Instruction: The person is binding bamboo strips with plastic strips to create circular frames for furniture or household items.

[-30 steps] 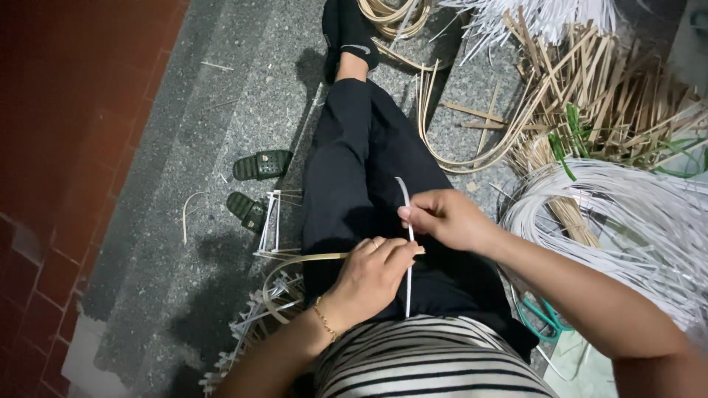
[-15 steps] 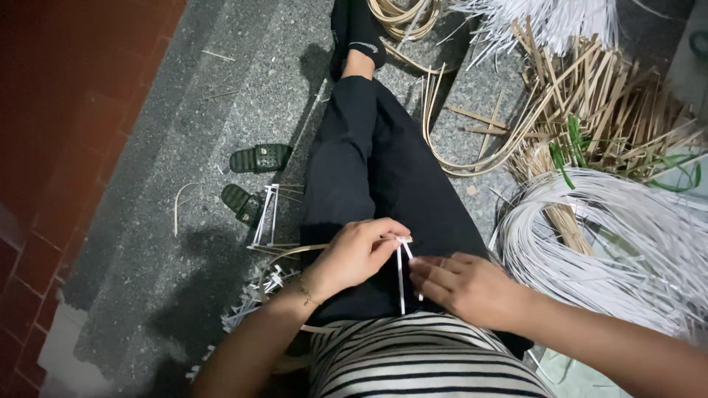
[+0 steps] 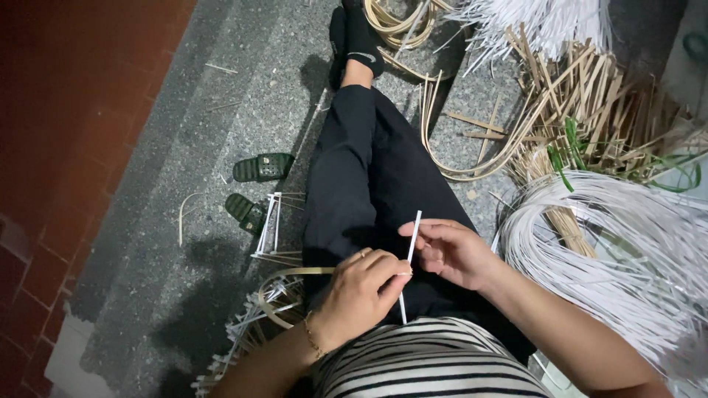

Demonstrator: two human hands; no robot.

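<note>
Both hands' fingers pinch a white strip, its middle hidden.

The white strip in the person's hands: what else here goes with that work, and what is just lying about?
In hand:
- white strip, pinched by the left hand and the right hand
- tan curved strip beside the left hand
- half-woven piece on the floor

Lying about:
- green sandals
- coil of white strips
- pile of tan strips
- grey floor

packages: none | labels: none | signs: none | screens: none in view
</note>
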